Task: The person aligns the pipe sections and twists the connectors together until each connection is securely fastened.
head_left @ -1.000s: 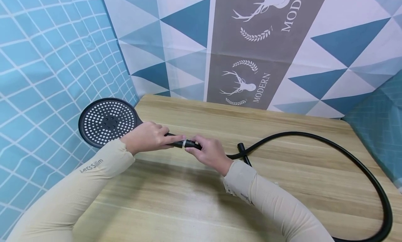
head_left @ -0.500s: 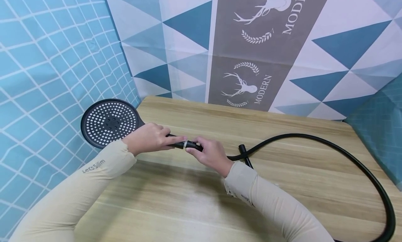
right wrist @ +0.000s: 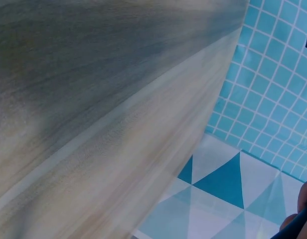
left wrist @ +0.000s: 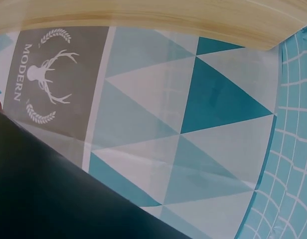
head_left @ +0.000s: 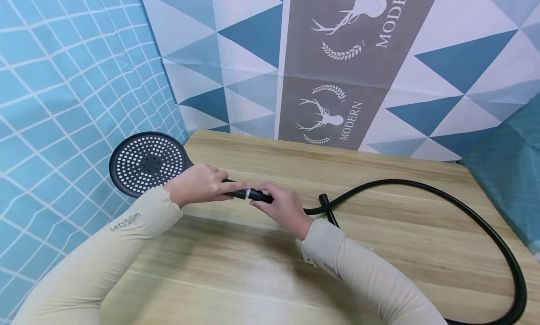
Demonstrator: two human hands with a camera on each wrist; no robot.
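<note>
In the head view, my left hand [head_left: 198, 185] grips the handle of a round black shower head [head_left: 147, 164], its face dotted with white nozzles turned upward. The index finger stretches along the handle toward its end. My right hand [head_left: 288, 207] pinches the black connector [head_left: 259, 195] of a hose [head_left: 401, 181] between thumb and fingers. Connector and handle line up end to end, a pale ring [head_left: 248, 193] between them. In the right wrist view, fingers [right wrist: 305, 194] show at the right edge by a black piece. A large dark shape [left wrist: 59, 189] fills the left wrist view's lower left corner.
The hose loops over the wooden tabletop [head_left: 253, 278] to the right and runs toward the front edge. A short black rod [head_left: 324, 200] lies under it, behind my right wrist. Blue tile-patterned sheeting [head_left: 63, 104] stands at the left, triangle-patterned sheeting [head_left: 249, 29] at the back.
My right fingers shift slightly around the connector, while the left hand keeps its grip on the handle. The head view drifts a little; the hose and rod stay in place.
</note>
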